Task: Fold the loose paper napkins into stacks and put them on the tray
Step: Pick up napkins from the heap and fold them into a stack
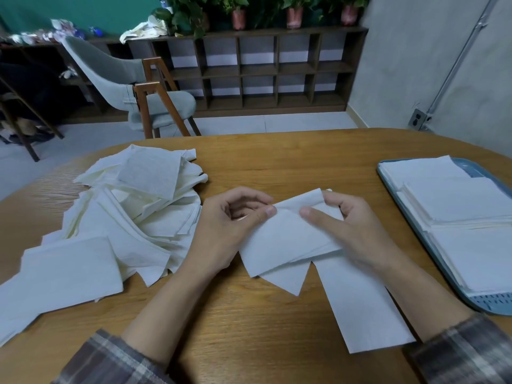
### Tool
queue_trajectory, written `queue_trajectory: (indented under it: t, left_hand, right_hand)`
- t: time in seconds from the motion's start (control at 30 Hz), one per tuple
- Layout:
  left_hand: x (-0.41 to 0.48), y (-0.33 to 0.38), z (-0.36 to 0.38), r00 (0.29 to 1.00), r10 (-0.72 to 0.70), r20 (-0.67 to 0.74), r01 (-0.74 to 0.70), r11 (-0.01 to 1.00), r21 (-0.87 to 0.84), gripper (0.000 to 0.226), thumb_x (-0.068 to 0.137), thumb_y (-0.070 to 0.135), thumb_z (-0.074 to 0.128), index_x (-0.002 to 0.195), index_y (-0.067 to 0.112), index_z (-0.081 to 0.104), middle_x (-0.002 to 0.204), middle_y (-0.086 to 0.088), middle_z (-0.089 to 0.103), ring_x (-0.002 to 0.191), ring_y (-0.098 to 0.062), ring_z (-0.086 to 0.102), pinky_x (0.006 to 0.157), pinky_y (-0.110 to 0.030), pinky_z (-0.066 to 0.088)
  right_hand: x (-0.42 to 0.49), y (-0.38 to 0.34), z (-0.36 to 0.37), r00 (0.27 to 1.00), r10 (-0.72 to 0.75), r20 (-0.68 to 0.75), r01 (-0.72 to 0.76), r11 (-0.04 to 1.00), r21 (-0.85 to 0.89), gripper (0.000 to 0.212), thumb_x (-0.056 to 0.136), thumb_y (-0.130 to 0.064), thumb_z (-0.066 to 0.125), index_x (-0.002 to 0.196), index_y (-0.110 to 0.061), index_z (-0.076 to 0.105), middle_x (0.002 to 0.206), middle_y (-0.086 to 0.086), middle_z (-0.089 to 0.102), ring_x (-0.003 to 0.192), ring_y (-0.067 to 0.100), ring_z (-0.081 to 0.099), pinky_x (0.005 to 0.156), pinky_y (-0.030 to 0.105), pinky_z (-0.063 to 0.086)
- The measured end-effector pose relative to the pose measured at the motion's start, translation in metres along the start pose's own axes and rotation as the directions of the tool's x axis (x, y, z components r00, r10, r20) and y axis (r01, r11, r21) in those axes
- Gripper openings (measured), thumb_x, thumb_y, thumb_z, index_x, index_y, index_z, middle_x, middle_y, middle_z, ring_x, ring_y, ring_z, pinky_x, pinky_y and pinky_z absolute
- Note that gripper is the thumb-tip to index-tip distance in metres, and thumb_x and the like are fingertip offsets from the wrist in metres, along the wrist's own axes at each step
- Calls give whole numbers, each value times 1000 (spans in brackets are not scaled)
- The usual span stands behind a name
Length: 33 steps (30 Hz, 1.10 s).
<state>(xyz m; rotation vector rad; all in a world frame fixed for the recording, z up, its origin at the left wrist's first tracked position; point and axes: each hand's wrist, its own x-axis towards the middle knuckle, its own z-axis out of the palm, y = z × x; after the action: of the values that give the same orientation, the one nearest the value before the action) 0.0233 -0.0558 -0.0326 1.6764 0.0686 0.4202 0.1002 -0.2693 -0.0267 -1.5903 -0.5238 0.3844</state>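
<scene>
1. The fingers (267, 212) of the left hand (232, 225) are curled, the thumb pinching the near-left edge of a half-folded napkin (285, 245). The right hand (352, 225) grasps the same sheet at its far corner, thumb on top.
2. The napkin sits between both hands at the middle of the bench (277, 162), its long axis running from about 7 o'clock to 1 o'clock. A lower flap points towards 6 o'clock.
3. From the napkin, the tray (489, 300) lies at 3 o'clock, well apart, so the right hand is the nearer one for placing. Folded stacks (457, 206) already cover most of it.
4. A long folded strip (360, 306) lies flat at 5 o'clock, partly under the right forearm.
5. The loose pile (133, 212) sprawls at 9 o'clock, just beside the left hand, so plenty is left to fold.
6. Beyond the wooden bench, at 11 o'clock, stands a grey chair (124, 87). At 12 o'clock a cubby shelf (263, 67) carries potted plants (238, 12).
</scene>
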Motion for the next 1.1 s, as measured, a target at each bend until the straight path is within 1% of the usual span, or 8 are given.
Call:
queue_trajectory:
  t: [0.13,0.33,0.43,0.53,0.7,0.87,1.0,1.1]
  left_hand:
    - [1,-1,-1,998,-56,1,56,998,10,15,85,10,86,99,13,80,90,-8,79,80,-12,72,72,-22,55]
    - [1,-4,2,998,-63,17,62,998,11,18,84,12,89,91,26,80,89,-4,79,84,-17,74,75,-32,54]
    - [1,-6,2,998,-62,24,62,998,12,19,84,12,89,90,29,80,90,-3,79,85,-17,74,76,-34,53]
    - [1,-8,3,997,-73,39,72,997,24,18,83,14,89,91,27,80,91,-2,79,82,-15,73,73,-30,53]
    - [0,-9,3,998,-45,53,36,989,147,20,88,26,84,106,32,78,112,10,75,108,-4,70,84,-23,51]
    - [-1,-10,5,996,-84,39,79,991,106,24,90,22,84,111,31,76,88,-3,71,75,-8,65,65,-22,50]
    - [-4,-12,8,999,-13,-43,21,980,198,33,88,24,85,116,36,72,84,10,67,76,-7,64,63,-21,49]
    - [-6,-17,11,1000,20,-15,-14,937,348,54,87,29,86,132,41,59,105,14,65,95,-8,64,76,-19,52]
  right_hand:
    - [1,-2,-1,999,26,-38,-26,1000,-2,13,96,-23,74,106,-16,80,100,3,81,90,20,78,77,33,56]
    - [2,2,0,999,13,50,-10,998,-57,31,87,-35,78,118,-37,71,105,3,76,92,18,73,73,32,57]
    - [3,3,1,998,-8,64,11,999,-41,40,95,-24,79,128,-42,64,108,7,75,97,24,74,78,35,60]
    - [2,1,2,998,-35,51,38,998,-60,48,97,-16,74,133,-43,59,105,9,73,91,18,73,73,28,58]
    - [1,-2,1,997,-65,45,66,997,-30,54,98,-12,72,137,-44,53,104,7,74,90,20,74,74,32,61]
    - [2,-1,-2,999,-53,-11,54,998,36,47,98,-11,71,132,-40,54,100,14,73,86,28,74,70,42,62]
    - [4,4,-5,996,-84,24,87,985,-147,20,96,-13,75,111,-25,77,109,-13,76,101,8,71,81,17,53]
    - [8,11,-6,995,-75,-71,58,976,-212,22,96,-7,73,104,-25,82,109,-19,78,107,-2,69,87,12,49]
